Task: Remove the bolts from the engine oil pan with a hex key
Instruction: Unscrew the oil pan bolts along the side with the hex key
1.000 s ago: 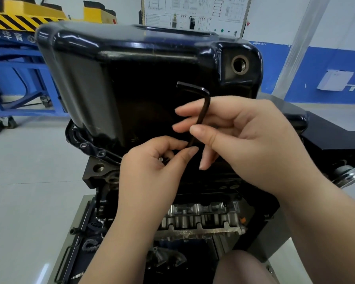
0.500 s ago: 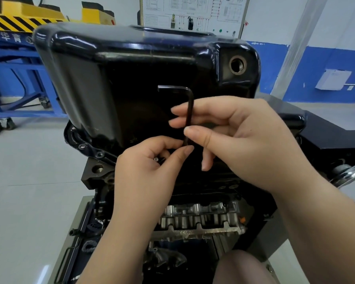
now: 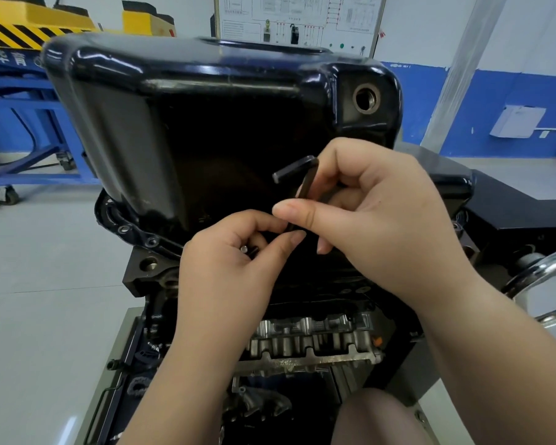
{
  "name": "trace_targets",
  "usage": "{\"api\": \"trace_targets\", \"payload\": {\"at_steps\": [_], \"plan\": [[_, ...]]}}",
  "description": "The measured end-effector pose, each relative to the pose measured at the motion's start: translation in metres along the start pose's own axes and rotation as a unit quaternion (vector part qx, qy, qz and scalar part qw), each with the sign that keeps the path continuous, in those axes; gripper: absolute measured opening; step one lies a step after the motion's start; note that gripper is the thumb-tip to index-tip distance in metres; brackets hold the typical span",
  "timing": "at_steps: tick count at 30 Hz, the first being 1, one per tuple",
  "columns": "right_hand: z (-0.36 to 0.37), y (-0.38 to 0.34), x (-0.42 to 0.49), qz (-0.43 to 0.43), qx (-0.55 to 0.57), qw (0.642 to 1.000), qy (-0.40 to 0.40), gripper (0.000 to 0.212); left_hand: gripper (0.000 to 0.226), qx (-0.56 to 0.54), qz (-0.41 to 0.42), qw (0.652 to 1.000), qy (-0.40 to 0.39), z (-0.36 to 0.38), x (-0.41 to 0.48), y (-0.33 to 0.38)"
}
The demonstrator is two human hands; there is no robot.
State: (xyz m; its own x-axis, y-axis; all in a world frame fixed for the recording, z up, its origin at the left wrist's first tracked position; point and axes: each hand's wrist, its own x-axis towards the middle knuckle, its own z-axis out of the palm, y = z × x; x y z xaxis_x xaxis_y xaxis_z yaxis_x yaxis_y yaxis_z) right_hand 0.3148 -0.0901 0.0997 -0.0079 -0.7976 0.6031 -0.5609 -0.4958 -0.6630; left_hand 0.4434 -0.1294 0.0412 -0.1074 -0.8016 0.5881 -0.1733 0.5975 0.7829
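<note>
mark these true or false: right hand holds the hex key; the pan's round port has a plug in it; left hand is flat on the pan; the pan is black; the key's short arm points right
1. The right hand holds the hex key: true.
2. The port on the pan is plugged: false, it is an open hole.
3. The left hand lies flat on the pan: false, its fingers are curled, pinching at the key's lower end.
4. The pan is black: true.
5. The key's short arm points right: false, it points left.

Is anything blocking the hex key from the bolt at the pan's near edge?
Nothing visible does. The right hand holds the hex key upright against the oil pan; the left hand pinches at its lower end, hiding the tip. A small metal end shows between the left fingers.
</note>
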Motion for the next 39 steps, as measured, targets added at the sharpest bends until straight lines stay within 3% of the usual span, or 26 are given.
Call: {"api": "trace_targets", "payload": {"at_steps": [2,5,9,13,17,20,25,28,30,33,35,39], "plan": [[-0.0022,-0.0001,-0.0018,0.003,0.021,0.999,-0.032,0.011,0.011,-0.001,-0.001,1.000,0.000,-0.0003,0.0003,-0.0006],[-0.0055,-0.0013,-0.0025,0.009,0.050,0.996,-0.071,0.020,0.007,-0.007,-0.006,1.000,0.001,-0.0014,0.0011,-0.0020],[-0.0046,0.0010,-0.0001,0.018,0.056,0.998,-0.035,0.005,0.008,-0.009,-0.001,1.000,-0.003,-0.0014,0.0002,-0.0021],[0.0007,0.0033,-0.0005,0.008,0.033,0.999,0.008,0.023,0.009,-0.005,0.011,1.000,-0.002,-0.0006,-0.0008,-0.0003],[-0.0017,0.0036,-0.0015,0.012,0.048,0.998,-0.029,0.011,0.016,-0.002,0.014,1.000,0.000,-0.0009,-0.0005,-0.0007],[-0.0050,0.0027,-0.0027,0.019,0.088,0.993,-0.073,0.020,0.010,-0.004,0.008,1.000,-0.001,-0.0021,0.0005,-0.0017],[-0.0015,0.0042,-0.0011,0.015,0.055,0.998,-0.012,0.006,0.011,-0.004,0.019,1.000,-0.009,-0.0018,-0.0001,-0.0013],[0.0010,0.0038,-0.0008,0.007,0.023,1.000,0.012,0.021,0.014,-0.002,0.022,1.000,0.000,-0.0011,-0.0003,-0.0016],[0.0012,0.0030,-0.0013,0.007,0.011,1.000,0.012,0.023,0.019,-0.006,0.021,1.000,0.001,-0.0010,0.0000,-0.0020],[-0.0022,0.0027,-0.0023,0.008,0.037,0.999,-0.031,0.011,0.018,0.006,0.028,1.000,-0.001,-0.0013,0.0008,-0.0022],[-0.0048,0.0018,-0.0032,0.009,0.060,0.997,-0.050,0.018,0.012,0.005,0.021,1.000,0.001,-0.0017,0.0010,-0.0032],[-0.0030,0.0019,-0.0025,0.003,0.056,0.998,-0.023,0.013,0.010,0.003,0.022,1.000,0.001,-0.0017,0.0010,-0.0036]]}}
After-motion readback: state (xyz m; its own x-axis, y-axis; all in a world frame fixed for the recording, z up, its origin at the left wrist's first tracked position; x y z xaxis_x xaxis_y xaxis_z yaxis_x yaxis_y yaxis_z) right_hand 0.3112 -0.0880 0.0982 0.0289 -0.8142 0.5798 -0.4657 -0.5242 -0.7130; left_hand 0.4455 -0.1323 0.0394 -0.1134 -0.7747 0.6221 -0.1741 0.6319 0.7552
